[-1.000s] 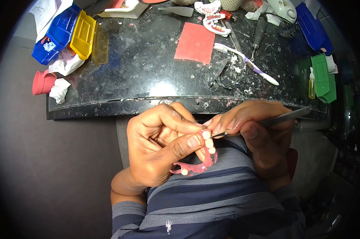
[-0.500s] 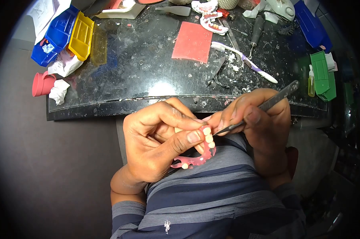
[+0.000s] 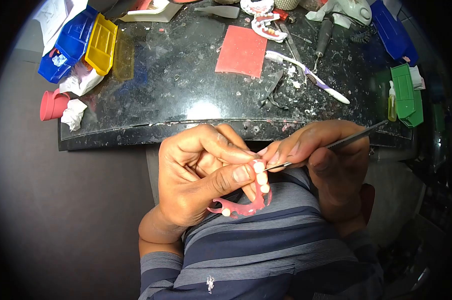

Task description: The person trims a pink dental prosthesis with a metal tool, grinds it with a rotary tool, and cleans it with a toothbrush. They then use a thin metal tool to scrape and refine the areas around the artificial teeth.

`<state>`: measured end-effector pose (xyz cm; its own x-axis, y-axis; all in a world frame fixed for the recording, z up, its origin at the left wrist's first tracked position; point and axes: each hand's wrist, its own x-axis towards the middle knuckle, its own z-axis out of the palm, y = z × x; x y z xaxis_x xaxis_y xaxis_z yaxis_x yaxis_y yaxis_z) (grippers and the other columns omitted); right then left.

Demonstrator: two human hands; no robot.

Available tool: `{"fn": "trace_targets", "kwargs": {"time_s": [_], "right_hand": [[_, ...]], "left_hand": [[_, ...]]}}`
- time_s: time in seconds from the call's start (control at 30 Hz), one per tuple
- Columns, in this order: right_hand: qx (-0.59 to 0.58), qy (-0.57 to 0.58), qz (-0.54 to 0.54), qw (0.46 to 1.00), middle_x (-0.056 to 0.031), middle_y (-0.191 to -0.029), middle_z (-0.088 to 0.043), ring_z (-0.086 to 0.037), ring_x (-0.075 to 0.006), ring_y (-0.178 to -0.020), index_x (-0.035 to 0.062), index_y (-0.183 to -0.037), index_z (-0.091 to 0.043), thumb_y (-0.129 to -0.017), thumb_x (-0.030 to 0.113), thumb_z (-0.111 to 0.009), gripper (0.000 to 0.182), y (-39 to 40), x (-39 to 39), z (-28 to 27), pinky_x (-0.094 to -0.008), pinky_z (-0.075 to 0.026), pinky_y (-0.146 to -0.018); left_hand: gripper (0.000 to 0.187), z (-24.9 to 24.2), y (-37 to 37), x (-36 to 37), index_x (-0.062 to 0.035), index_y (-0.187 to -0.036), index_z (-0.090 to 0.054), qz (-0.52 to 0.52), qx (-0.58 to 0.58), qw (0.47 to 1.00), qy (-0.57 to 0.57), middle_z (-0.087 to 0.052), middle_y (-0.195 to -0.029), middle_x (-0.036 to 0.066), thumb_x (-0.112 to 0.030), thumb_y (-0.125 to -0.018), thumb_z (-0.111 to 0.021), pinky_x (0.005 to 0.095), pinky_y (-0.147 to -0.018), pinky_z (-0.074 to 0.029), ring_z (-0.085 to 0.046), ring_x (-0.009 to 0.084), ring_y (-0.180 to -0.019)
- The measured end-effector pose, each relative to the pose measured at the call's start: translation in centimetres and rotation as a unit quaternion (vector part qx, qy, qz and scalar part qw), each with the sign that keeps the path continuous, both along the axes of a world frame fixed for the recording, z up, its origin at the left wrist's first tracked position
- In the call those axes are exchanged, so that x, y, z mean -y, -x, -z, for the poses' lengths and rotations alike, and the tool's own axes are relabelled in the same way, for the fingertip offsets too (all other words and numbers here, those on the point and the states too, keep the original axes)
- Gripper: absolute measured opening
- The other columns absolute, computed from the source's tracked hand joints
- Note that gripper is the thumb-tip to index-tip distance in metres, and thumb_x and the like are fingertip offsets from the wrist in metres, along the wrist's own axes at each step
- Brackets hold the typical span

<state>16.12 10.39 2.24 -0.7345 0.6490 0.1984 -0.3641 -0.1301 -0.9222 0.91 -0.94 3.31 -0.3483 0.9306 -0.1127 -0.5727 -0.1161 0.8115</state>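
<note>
Between the thumb and fingers of my left hand (image 3: pixel 198 172) is a pink denture plate (image 3: pixel 243 207) with several cream teeth along it. Its curved arm hangs down over my striped shirt. My right hand (image 3: pixel 331 165) grips a thin dark metal tool (image 3: pixel 356 137), whose narrow tip touches or nearly touches the teeth at the upper end of the plate. The fingertips of both hands meet close to that end, just in front of the table edge.
On the black table (image 3: pixel 171 95) lie a pink sheet (image 3: pixel 241 51), a toothbrush (image 3: pixel 326 88), dental models (image 3: pixel 270 31) and a dark handpiece (image 3: pixel 324 37). Yellow (image 3: pixel 102 44) and blue bins stand left beside a pink cup (image 3: pixel 54 105); a green bin (image 3: pixel 407 95) is right.
The tool lies at a flatter angle, with its tip moved left against the teeth. The denture has tilted a little, its lower end shifting left and down.
</note>
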Motion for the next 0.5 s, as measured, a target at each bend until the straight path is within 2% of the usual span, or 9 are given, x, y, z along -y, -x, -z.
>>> {"fn": "trace_targets", "kwargs": {"time_s": [0.3,0.37,0.5], "right_hand": [[0.026,-0.009,0.010,1.000,-0.0193,-0.076,-0.066,-0.070,-0.0282,-0.076,-0.0043,-0.084,-0.062,-0.093,0.028,-0.067,0.034,-0.11,-0.05,-0.11,-0.0489,-0.059,-0.077],[-0.007,-0.017,-0.011,1.000,-0.0199,-0.088,-0.071,-0.071,-0.0275,-0.086,-0.0068,-0.090,-0.068,-0.093,0.011,-0.065,0.018,-0.28,-0.38,0.22,-0.0359,-0.058,-0.080],[0.023,-0.048,-0.019,0.998,-0.0190,-0.088,-0.071,-0.071,-0.0265,-0.085,-0.0068,-0.090,-0.068,-0.093,0.010,-0.065,0.018,-0.59,-0.62,0.53,-0.0351,-0.057,-0.078]], "left_hand": [[0.012,0.10,0.15,0.09,0.0017,-0.084,-0.060,0.002,-0.002,1.000,0.003,-0.060,-0.076,0.015,0.004,-0.080,-0.070,0.0268,-0.055,-0.053,-0.063,0.0199,-0.061],[0.010,-0.05,0.20,0.12,0.0024,-0.084,-0.060,0.009,0.002,1.000,0.018,-0.060,-0.077,0.016,0.004,-0.080,-0.069,0.0264,-0.055,-0.053,-0.063,0.0199,-0.060],[0.008,0.39,0.28,0.14,0.0032,-0.084,-0.060,0.007,-0.014,1.000,0.015,-0.060,-0.077,0.016,0.004,-0.081,-0.068,0.0261,-0.055,-0.053,-0.063,0.0197,-0.060]]}}
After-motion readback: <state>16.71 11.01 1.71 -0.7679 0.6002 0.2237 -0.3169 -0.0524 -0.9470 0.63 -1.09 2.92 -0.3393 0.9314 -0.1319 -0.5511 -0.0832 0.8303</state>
